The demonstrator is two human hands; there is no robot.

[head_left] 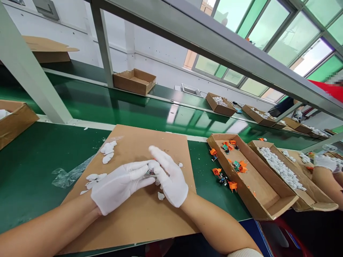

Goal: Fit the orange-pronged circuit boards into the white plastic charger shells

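Both my hands wear white gloves and meet above a brown cardboard sheet. My left hand has its fingers stretched toward the right and pinched round a small part at the fingertips. From the other side my right hand closes over the same spot, its fingers bent against the left fingertips. Only a small greyish bit and a speck of orange show between the gloves, so the part's kind is hidden. White pieces lie beyond my left hand, more white pieces beside it. A small white piece rests below my right hand.
A cardboard tray with orange plug-like parts stands at right; loose orange parts lie beside it. Beyond is a box of white pieces, near another person's gloved hand. Clear plastic film lies left. A metal beam crosses above.
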